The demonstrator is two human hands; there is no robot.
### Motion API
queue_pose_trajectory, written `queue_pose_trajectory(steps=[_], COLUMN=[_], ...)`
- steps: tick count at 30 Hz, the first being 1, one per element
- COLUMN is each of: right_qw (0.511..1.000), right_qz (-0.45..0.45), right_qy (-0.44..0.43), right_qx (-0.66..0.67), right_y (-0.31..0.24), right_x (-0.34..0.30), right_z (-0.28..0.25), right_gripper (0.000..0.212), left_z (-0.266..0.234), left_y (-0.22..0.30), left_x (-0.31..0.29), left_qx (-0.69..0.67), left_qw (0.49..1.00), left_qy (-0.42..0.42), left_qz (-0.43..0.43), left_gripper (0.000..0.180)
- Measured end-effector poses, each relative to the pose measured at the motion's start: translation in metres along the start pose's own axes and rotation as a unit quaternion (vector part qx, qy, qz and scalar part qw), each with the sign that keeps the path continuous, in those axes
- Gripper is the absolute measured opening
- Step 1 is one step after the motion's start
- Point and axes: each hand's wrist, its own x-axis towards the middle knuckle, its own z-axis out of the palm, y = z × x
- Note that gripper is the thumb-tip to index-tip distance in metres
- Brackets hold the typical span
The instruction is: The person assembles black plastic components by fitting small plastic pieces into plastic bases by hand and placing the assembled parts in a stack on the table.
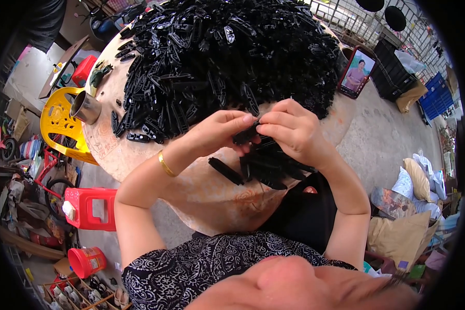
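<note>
While bare left hand (219, 130) pinches black plastic piece (246, 135) mid-frame, | bare right hand (297, 132) likely steadies it | right closure unclear

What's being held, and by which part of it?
A small black piece: left hand holds its sides between thumb and fingers. Right hand's fingertips are at its right end; whether they grip is unclear.
</note>
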Motion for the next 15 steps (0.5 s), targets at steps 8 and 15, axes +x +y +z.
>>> queue_pose_trajectory(steps=[8,15], right_qw=[0.97,0.959], right_qz=[0.215,0.26], right_qy=[0.047,-0.022], right_qx=[0.108,0.111], right_y=[-0.013,-0.023], right_x=[0.004,0.0], right_z=[-0.001,-0.003], right_gripper=[0.023,0.023], left_z=[0.01,0.017], left_y=[-0.004,-0.001], left_x=[-0.006,-0.014], left_qx=[0.09,0.354], left_qw=[0.992,0.912], left_qy=[-0.002,0.068], left_qz=[0.084,0.195], left_gripper=[0.042,0.04])
